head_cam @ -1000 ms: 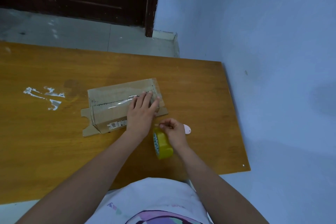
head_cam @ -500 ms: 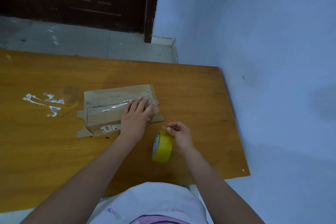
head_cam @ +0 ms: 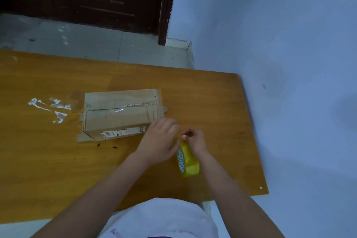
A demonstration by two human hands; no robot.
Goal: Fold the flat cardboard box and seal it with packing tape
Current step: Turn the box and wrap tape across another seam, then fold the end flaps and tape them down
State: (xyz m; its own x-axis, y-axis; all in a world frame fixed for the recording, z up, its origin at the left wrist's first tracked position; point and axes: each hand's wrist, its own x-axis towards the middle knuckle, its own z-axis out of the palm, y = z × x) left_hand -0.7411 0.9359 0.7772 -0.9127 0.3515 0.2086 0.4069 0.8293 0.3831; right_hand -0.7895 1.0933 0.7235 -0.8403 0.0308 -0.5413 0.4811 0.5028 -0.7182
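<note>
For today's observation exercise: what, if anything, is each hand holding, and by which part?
The right hand pinches the top rim of the yellow packing tape roll. The left hand appears to hold nothing; it is blurred.

Open tabletop (head_cam: 202, 91) right of and behind the cardboard box (head_cam: 119, 114). Near side crowded: left hand (head_cam: 160, 141) just off box's right end, right hand (head_cam: 195, 141) beside it on the tape roll (head_cam: 188, 162). Left flank fouled by tape scraps (head_cam: 50, 108).
</note>
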